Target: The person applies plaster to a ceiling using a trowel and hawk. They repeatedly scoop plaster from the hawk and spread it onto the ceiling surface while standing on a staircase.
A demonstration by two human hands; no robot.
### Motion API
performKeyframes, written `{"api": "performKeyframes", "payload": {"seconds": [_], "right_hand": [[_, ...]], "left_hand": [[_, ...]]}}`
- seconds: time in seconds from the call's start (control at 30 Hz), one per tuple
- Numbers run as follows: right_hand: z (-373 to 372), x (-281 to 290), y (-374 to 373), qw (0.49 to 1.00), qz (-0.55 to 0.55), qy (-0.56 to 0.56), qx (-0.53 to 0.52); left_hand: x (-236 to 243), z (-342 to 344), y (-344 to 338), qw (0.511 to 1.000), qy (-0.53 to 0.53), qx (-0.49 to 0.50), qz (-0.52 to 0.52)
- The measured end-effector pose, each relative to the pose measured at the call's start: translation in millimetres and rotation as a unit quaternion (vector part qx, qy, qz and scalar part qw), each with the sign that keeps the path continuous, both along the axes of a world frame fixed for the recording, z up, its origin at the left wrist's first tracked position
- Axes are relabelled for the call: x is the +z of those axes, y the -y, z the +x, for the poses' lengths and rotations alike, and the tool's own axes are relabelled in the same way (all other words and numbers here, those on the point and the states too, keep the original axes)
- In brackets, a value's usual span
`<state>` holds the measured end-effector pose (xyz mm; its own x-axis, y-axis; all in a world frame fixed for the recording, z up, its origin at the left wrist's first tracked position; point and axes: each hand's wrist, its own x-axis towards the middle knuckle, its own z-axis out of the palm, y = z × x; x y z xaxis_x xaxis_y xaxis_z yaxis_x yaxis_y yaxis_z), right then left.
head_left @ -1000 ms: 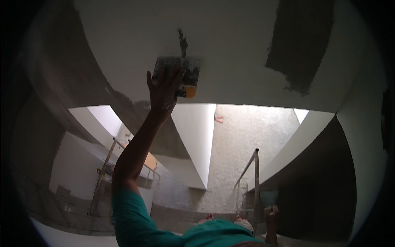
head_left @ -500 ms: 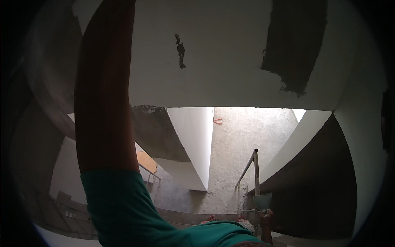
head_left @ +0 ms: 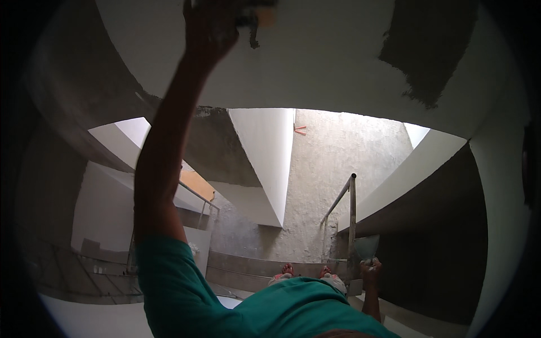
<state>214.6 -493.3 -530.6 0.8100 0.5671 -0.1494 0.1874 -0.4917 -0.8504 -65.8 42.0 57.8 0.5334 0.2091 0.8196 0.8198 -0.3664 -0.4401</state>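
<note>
My left arm reaches up to the white plastered surface [head_left: 315, 62]. At its top my left hand [head_left: 209, 28] is closed on a blurred tool with a flat tan part [head_left: 265, 16] and a dark edge; its exact kind cannot be made out. Just below that tool runs a thin dark streak [head_left: 253, 38] on the white surface. Low at the right, beside a metal post, my right hand [head_left: 369, 270] is closed round the handle of a putty knife [head_left: 366, 248], its wide pale blade pointing up.
A large grey patch [head_left: 428, 50] marks the white surface at the right. Scaffold pipes [head_left: 353, 208] rise near my right hand. My feet [head_left: 288, 269] stand on a plank [head_left: 236, 267]. Far below lies a rough floor [head_left: 344, 146], with an orange object [head_left: 300, 130] at a wall's edge.
My left hand and its tool have come into view at the top, beside the dark streak. The surroundings have shifted upward in view, showing my feet more fully. My right hand still holds the putty knife.
</note>
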Motion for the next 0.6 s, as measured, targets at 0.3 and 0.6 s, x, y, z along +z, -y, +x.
{"api": "performKeyframes", "payload": {"seconds": [0.3,0.6], "right_hand": [[-6,23,8,0.999,-0.015,0.042,0.025],[-5,-54,42,0.983,0.084,0.154,-0.056]], "left_hand": [[-227,-15,-17,0.997,0.036,-0.047,-0.059],[-71,-2,17,0.991,0.087,-0.099,-0.007]]}}
